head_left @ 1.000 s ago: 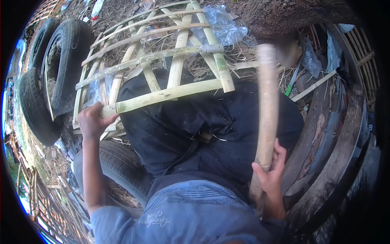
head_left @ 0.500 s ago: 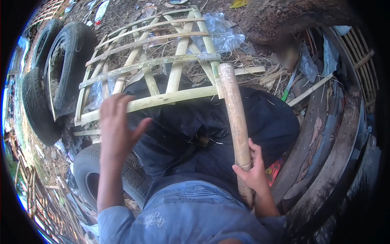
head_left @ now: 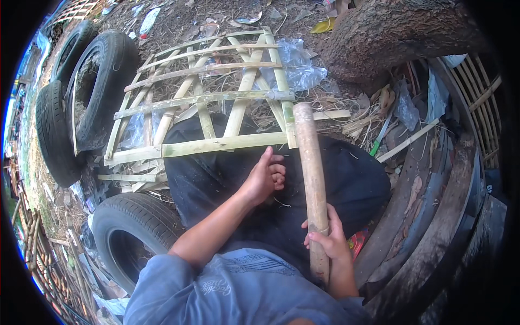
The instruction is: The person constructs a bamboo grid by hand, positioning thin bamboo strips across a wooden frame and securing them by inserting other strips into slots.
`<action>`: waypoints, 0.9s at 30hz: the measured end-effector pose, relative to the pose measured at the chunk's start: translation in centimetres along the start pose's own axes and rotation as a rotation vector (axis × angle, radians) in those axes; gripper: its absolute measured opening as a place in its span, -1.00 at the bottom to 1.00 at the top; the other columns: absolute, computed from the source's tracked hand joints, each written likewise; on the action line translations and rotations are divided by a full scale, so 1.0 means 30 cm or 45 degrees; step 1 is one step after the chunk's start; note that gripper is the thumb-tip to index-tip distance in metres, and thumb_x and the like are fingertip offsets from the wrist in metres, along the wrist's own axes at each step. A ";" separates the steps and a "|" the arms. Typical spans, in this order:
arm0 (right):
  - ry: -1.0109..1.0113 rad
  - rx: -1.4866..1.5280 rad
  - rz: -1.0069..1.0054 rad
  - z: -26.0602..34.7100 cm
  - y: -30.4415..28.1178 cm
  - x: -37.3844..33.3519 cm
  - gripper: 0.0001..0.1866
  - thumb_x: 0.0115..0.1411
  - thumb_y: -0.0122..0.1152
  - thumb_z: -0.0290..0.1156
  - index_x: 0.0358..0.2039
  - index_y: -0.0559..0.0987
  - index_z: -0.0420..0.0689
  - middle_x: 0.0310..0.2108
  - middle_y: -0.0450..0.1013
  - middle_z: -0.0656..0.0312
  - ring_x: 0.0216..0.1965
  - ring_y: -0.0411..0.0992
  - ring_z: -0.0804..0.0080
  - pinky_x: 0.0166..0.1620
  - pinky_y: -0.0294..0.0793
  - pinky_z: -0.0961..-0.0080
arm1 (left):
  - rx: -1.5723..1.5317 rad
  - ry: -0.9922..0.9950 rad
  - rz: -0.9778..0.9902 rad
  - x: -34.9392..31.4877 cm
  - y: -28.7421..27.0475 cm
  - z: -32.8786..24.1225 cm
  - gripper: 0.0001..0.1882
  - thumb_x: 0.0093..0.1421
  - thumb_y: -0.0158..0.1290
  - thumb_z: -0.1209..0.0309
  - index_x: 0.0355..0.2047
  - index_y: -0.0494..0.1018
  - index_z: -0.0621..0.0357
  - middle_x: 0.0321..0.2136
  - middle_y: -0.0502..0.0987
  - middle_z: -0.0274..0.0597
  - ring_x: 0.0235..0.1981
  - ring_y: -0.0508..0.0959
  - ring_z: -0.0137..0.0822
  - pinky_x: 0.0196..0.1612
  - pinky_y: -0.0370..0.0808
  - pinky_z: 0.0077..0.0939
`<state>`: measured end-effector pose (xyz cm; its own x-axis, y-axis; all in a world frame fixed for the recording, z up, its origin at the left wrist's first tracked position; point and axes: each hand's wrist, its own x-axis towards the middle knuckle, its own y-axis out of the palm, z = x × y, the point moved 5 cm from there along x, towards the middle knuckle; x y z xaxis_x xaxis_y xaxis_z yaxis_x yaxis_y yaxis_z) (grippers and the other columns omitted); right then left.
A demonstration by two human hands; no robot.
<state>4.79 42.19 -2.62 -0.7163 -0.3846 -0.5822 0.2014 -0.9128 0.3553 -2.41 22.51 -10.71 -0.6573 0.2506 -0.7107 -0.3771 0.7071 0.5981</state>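
Note:
My right hand is wrapped round the lower part of a thick, pale brown bamboo pole, which stands nearly upright in the view along my right thigh. The pole's top end overlaps the right corner of a lattice panel woven from split bamboo strips. That panel lies in front of me, its near edge strip across my dark-trousered legs. My left hand hovers over my lap just below this strip, apart from panel and pole. Its fingers are loosely curled and apart, with nothing visible in them.
Old tyres stand at the left, and another tyre lies beside my left leg. A tree trunk is at the far right. Weathered planks run along my right side. Plastic bags and bamboo shavings litter the ground.
My left hand has come off the panel's near left edge and moved right, over my lap, its fingers now curled. The right hand still grips the pole. The view has shifted slightly.

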 end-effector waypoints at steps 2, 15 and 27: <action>0.005 -0.046 -0.017 0.032 0.007 -0.016 -0.19 0.02 0.25 -0.61 0.25 0.06 -0.22 -0.30 0.45 0.03 -0.51 0.49 0.44 -0.46 0.57 0.49 | -0.067 0.002 -0.076 0.037 0.004 -0.020 -0.45 0.32 -0.25 -0.24 -0.23 0.30 0.02 -0.56 0.36 -0.35 -0.61 0.35 -0.46 -0.56 0.23 -0.62; -0.243 -0.517 -0.405 0.069 -0.016 -0.115 -0.12 0.02 0.30 -0.55 0.32 0.06 -0.29 -0.10 0.44 0.01 -0.19 0.47 0.41 -0.10 0.47 0.46 | 0.157 0.431 -0.186 0.115 -0.001 -0.121 -0.53 0.39 -0.22 -0.02 -0.58 0.04 -0.06 -0.67 -0.02 -0.49 -0.71 -0.02 -0.56 -0.66 -0.03 -0.59; -0.229 -1.045 -0.224 0.080 0.063 -0.118 -0.08 0.03 0.28 -0.54 0.35 0.02 -0.33 0.08 0.36 -0.15 0.03 0.44 0.19 0.08 0.39 0.40 | 0.348 0.526 -0.188 0.132 -0.010 -0.112 -0.45 0.41 -0.34 -0.11 -0.60 0.07 -0.02 -0.68 0.00 -0.49 -0.70 0.01 -0.54 -0.64 0.06 -0.56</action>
<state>6.11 42.14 1.87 -0.8635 -0.2637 -0.4299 0.4473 -0.7942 -0.4113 -7.09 21.08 -12.46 -0.8333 -0.1080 -0.5421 -0.3377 0.8759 0.3446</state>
